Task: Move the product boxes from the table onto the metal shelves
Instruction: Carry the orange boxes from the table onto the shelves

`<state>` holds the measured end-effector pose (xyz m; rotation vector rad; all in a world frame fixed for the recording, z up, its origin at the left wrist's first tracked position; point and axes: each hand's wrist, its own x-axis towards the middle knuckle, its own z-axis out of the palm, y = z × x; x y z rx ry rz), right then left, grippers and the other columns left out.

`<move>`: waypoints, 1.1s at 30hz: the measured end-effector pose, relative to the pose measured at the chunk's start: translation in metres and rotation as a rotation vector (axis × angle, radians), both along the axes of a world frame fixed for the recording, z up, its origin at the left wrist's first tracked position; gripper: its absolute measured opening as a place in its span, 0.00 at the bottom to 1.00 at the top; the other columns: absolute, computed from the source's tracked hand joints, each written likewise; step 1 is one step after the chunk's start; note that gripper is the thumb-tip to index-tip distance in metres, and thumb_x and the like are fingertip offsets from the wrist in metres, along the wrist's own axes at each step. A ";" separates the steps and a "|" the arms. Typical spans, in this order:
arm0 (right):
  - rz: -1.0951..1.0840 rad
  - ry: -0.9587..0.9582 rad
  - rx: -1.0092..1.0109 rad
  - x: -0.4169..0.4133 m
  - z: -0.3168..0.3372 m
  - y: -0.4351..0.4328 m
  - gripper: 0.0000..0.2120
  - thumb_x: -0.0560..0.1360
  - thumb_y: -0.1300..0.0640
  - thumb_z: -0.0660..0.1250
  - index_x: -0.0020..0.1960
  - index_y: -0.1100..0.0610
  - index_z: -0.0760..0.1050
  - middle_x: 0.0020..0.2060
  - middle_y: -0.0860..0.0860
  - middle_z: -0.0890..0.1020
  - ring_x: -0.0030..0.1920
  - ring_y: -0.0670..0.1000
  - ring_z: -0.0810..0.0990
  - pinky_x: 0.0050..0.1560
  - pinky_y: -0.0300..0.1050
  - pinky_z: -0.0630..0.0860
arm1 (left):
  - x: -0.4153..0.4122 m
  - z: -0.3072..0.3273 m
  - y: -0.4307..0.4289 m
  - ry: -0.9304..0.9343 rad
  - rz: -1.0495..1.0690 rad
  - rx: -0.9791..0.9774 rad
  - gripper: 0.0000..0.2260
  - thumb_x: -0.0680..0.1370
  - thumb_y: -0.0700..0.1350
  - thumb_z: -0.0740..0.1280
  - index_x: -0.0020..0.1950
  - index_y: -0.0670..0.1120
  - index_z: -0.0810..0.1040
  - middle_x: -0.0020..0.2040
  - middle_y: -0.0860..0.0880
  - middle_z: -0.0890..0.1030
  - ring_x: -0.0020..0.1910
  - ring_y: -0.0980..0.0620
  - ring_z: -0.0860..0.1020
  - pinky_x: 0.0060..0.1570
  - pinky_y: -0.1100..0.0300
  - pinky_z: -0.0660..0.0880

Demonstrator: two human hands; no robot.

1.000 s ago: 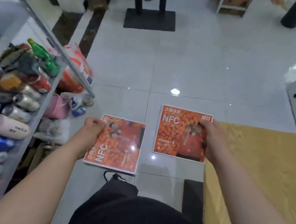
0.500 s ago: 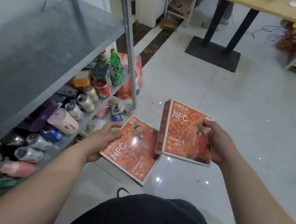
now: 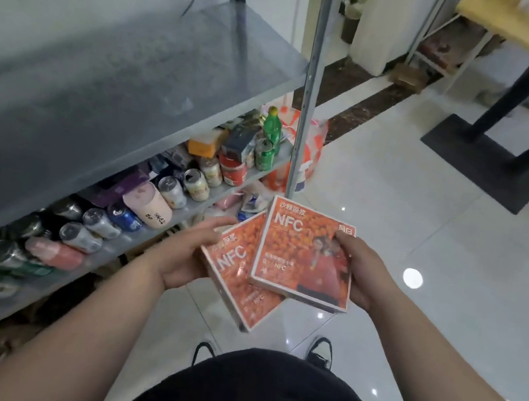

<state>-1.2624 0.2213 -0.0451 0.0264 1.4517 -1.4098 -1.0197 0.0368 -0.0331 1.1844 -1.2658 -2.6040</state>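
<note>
Glossy tile floor (image 3: 391, 220), grey metal shelf (image 3: 120, 73) now upper left | left hand (image 3: 192, 254) grips lower orange box (image 3: 235, 286) | right hand (image 3: 362, 271) grips upper orange box (image 3: 296, 254), now overlapping

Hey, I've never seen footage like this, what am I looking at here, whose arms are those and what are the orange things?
There is no machine here. A person wears a camera on their head, so you look down along their own arms. The left hand holds one orange box marked NFC, and the right hand holds a second orange box that partly overlaps the first. To the left stands a metal shelf unit. Its upper shelf looks bare, while the lower shelf is crowded with cans and bottles. Below is a glossy tiled floor.
</note>
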 end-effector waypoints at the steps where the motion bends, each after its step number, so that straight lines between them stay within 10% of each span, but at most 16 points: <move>1: 0.005 -0.025 -0.014 -0.011 -0.001 -0.006 0.17 0.83 0.54 0.61 0.65 0.66 0.77 0.58 0.63 0.83 0.56 0.63 0.82 0.65 0.63 0.75 | -0.007 0.003 0.005 0.025 0.079 0.012 0.24 0.69 0.45 0.71 0.65 0.52 0.76 0.52 0.41 0.81 0.48 0.42 0.80 0.51 0.42 0.76; 8: 0.072 -0.106 -0.117 -0.068 0.021 -0.048 0.19 0.84 0.53 0.61 0.68 0.64 0.74 0.59 0.62 0.83 0.60 0.62 0.83 0.65 0.61 0.76 | -0.062 0.043 0.030 -0.047 0.525 -0.304 0.23 0.74 0.35 0.67 0.66 0.53 0.72 0.60 0.41 0.82 0.52 0.38 0.83 0.55 0.34 0.77; 13: 0.189 -0.027 -0.273 -0.089 0.089 -0.103 0.14 0.83 0.56 0.61 0.61 0.63 0.79 0.50 0.59 0.87 0.47 0.56 0.87 0.47 0.49 0.84 | -0.081 0.102 0.022 -0.062 0.865 -0.560 0.27 0.78 0.30 0.59 0.69 0.58 0.69 0.45 0.52 0.84 0.38 0.53 0.82 0.33 0.59 0.78; 18: 0.319 0.102 -0.440 -0.085 0.177 -0.168 0.09 0.82 0.57 0.64 0.53 0.60 0.81 0.42 0.56 0.87 0.39 0.54 0.87 0.49 0.55 0.83 | -0.064 0.185 -0.004 -0.044 0.988 -0.743 0.26 0.79 0.35 0.60 0.68 0.62 0.71 0.53 0.48 0.83 0.44 0.48 0.84 0.42 0.48 0.82; 22: 0.378 0.179 -0.553 -0.071 0.258 -0.214 0.10 0.83 0.57 0.62 0.43 0.56 0.75 0.24 0.48 0.80 0.22 0.45 0.78 0.23 0.35 0.74 | -0.048 0.252 -0.031 0.021 1.064 -0.841 0.22 0.79 0.38 0.60 0.63 0.64 0.73 0.52 0.46 0.84 0.43 0.47 0.84 0.43 0.47 0.82; 33: 0.347 0.462 -0.727 -0.050 0.385 -0.323 0.08 0.80 0.53 0.64 0.45 0.54 0.78 0.31 0.50 0.82 0.29 0.51 0.81 0.36 0.42 0.76 | -0.018 0.353 -0.152 0.249 0.992 -0.987 0.21 0.77 0.35 0.62 0.62 0.59 0.72 0.53 0.46 0.83 0.44 0.48 0.84 0.44 0.48 0.80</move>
